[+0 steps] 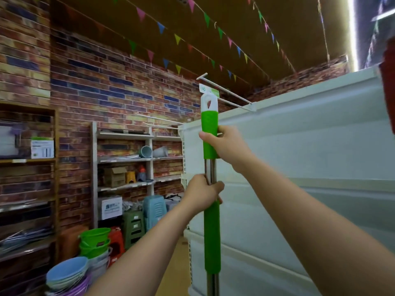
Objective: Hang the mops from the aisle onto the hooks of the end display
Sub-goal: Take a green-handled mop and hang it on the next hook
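Observation:
I hold a mop [211, 231] upright by its handle: a steel pole with two green foam grips and a white cap with a hanging hole at the top. My right hand [226, 146] grips the upper green sleeve. My left hand [203, 191] is wrapped around the bare steel just below it. The cap's hole sits level with the tip of a white double-rod hook [228, 92] that juts from the top of the white end display panel [310, 157]. I cannot tell whether the hook's lower rod passes through the hole. The mop head is out of frame below.
A second white hook [162, 122] sticks out at the display's left corner. Against the brick wall stand shelves [126, 159] with boxes and cups. Green buckets [95, 242], stacked basins [66, 274] and plastic stools [132, 227] crowd the floor at left. Something red [389, 86] hangs at the right edge.

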